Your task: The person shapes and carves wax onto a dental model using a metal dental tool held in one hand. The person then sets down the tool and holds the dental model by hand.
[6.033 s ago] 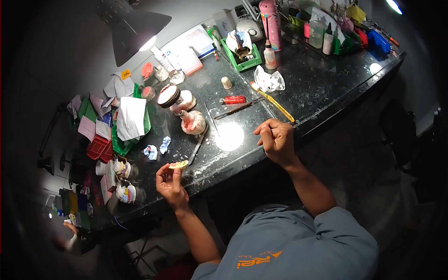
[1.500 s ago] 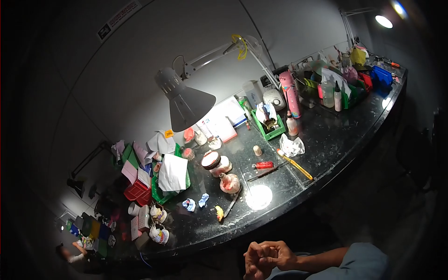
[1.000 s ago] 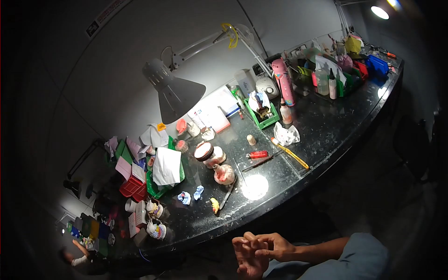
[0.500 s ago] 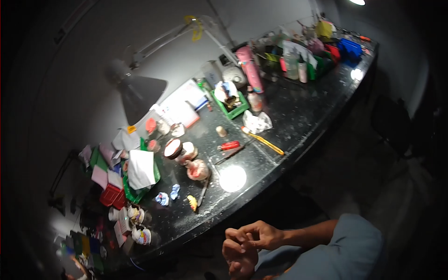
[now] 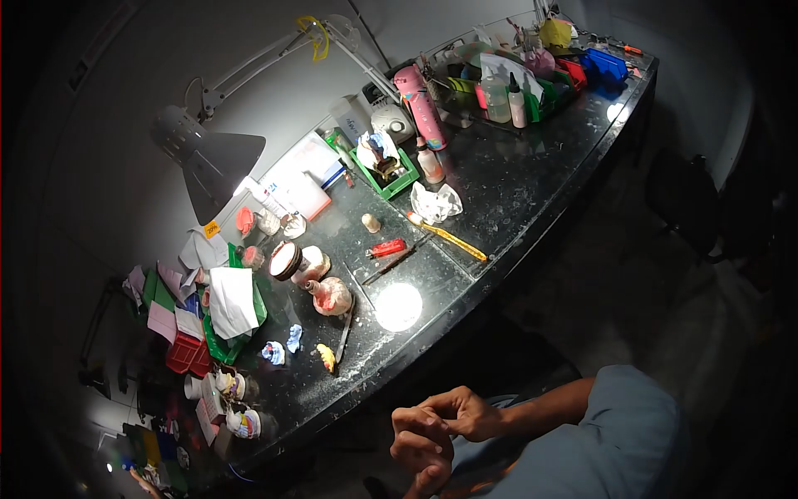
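My left hand (image 5: 421, 447) is near the bottom of the view, in front of the dark bench edge, with its fingers curled. Touching it is my right hand (image 5: 469, 414), whose thumb and fingertips are pinched together at the left fingers. Whatever lies between the fingertips, if anything, is too small to make out. On the bench nearest the hands lie a thin metal tool (image 5: 344, 337), a small yellow piece (image 5: 326, 358) and a yellow-handled brush (image 5: 453, 239). A red-handled tool (image 5: 387, 249) rests beside a slim dark tool (image 5: 397, 259).
A black bench (image 5: 507, 195) curves across the view. On it stand a round pinkish-stained vessel (image 5: 332, 297), an open jar (image 5: 285, 261), a green bin (image 5: 389, 188), crumpled white plastic (image 5: 436, 203) and a pink bottle (image 5: 421, 108). A desk lamp (image 5: 208, 154) overhangs the back left.
The camera view has shifted, so the bench items appear further left and slightly higher. The hands stay together, with the left fingers curled a little differently.
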